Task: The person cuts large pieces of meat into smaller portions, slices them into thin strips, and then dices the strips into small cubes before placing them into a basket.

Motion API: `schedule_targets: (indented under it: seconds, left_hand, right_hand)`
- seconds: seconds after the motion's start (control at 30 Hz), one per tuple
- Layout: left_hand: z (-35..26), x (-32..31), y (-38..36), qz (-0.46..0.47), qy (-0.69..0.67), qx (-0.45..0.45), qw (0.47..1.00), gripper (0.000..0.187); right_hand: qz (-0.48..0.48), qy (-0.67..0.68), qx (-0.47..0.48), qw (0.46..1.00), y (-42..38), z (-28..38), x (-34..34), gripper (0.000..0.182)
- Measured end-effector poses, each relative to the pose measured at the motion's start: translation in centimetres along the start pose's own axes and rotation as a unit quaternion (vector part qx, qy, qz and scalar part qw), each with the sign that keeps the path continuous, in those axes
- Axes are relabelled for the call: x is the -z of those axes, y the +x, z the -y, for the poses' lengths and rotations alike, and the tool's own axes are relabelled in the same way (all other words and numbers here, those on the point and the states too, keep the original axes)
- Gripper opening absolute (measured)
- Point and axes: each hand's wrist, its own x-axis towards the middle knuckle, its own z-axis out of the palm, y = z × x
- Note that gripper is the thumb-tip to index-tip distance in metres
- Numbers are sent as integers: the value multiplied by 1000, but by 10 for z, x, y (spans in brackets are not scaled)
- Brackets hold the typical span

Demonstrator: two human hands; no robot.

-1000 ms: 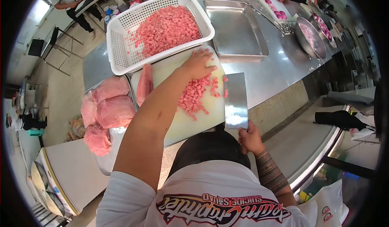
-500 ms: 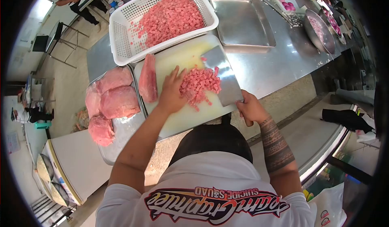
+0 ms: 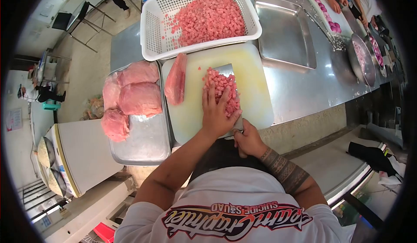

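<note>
My right hand (image 3: 250, 139) is wrapped round the handle of a cleaver (image 3: 226, 69) at the near edge of a pale cutting board (image 3: 256, 91). Diced pink meat (image 3: 219, 79) is heaped on the broad blade and covers most of it. With fingers spread, my left hand (image 3: 216, 115) lies against the near left side of that heap. A long strip of raw meat (image 3: 175, 80) rests on the board's left part. Left of the board, a metal tray (image 3: 145, 141) bears several large raw meat pieces (image 3: 139, 99).
Behind the board stands a white perforated basket (image 3: 152, 39) holding much diced meat (image 3: 210, 19). A shallow metal pan (image 3: 284, 30) sits right of it. Farther right, co-workers' hands (image 3: 334, 5) are by a board with purple onions (image 3: 334, 27), near a metal bowl (image 3: 361, 60).
The cleaver has swung left and slid under the diced meat, which now lies on its blade. My hands have come close together. The camera view has shifted, too.
</note>
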Motion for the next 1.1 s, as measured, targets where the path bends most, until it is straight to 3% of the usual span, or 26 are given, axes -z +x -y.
schedule_targets:
  seconds: [0.13, 0.23, 0.3, 0.37, 0.43, 0.5, 0.63, 0.73, 0.8, 0.87, 1.0, 1.1]
  left_hand:
    - [-23, 16, 39, -34, 0, -21, 999, 88]
    - [-33, 37, 105, -96, 8, -66, 993, 85]
    - [-26, 39, 162, -142, 16, -90, 986, 82]
    - [-10, 32, 213, -170, 43, -85, 981, 79]
    - [18, 19, 253, -157, 73, -72, 982, 77]
    - [53, 2, 273, -114, 92, -55, 988, 76]
    - [73, 6, 249, -71, 63, -93, 991, 74]
    - [44, 31, 146, -40, 127, -138, 981, 82]
    - [34, 31, 54, 69, 97, -101, 988, 93]
    - [17, 52, -6, 229, 105, -72, 965, 107]
    - [32, 41, -13, 172, 95, 6, 980, 115]
    - [57, 9, 48, 78, 87, 32, 993, 115]
  right_hand:
    - [-12, 17, 31, 999, -2, 43, 17, 17]
    - [-29, -2, 105, 994, 25, 93, 39, 19]
    - [-12, -56, 38, 998, 52, 145, 65, 22]
    - [26, -47, 69, 996, 76, 163, 91, 23]
    - [69, -64, 102, 990, 77, 158, 110, 23]
    - [67, -70, 66, 993, 52, 115, 125, 22]
    - [16, -26, -49, 998, -33, 38, 137, 31]
    - [-50, 43, -34, 997, -70, -9, 139, 29]
    - [-106, 74, -47, 990, -83, -24, 145, 28]
    - [-108, -12, -60, 992, -86, -26, 158, 27]
    - [-88, -99, -40, 990, -68, -13, 160, 26]
    - [-78, -127, -24, 989, -48, -3, 149, 27]
